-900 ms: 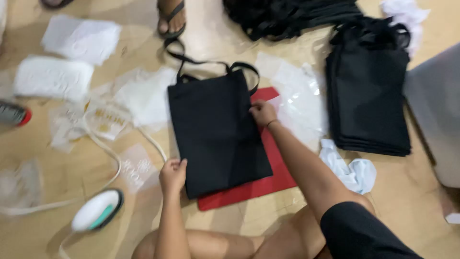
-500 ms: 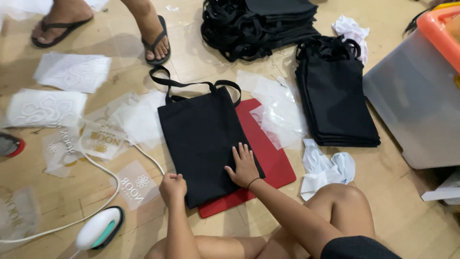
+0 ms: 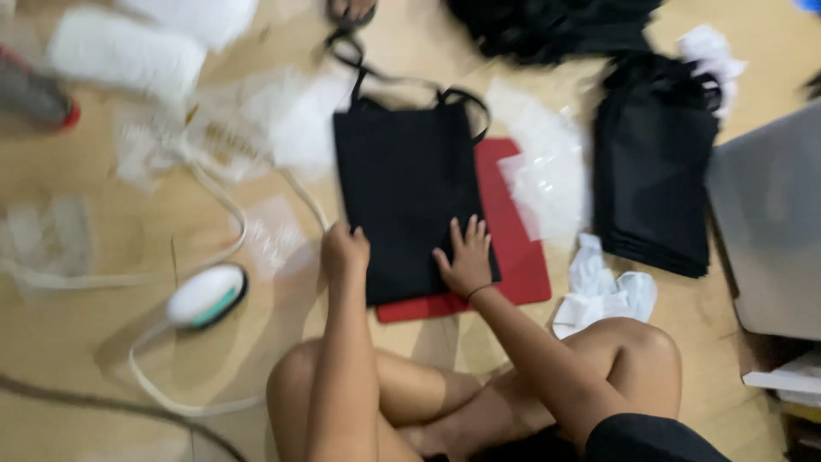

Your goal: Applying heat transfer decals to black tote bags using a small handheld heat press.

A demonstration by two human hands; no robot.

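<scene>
Hands both rest on the black tote bag (image 3: 406, 192), which lies flat on a red mat (image 3: 513, 248) on the floor before my crossed legs; my right hand (image 3: 466, 257) spreads open, palm down, on its lower right corner — holding nothing; my left hand (image 3: 344, 251) curls at the lower left edge — whether it grips the cloth I cannot tell.

The tote bag (image 3: 406, 197) lies on the mat (image 3: 517, 248), with the left hand (image 3: 344, 252) at its near left corner, the right hand (image 3: 466, 257) flat on its near edge, the iron (image 3: 205, 295) left, and stacked bags (image 3: 654, 171) right.
</scene>
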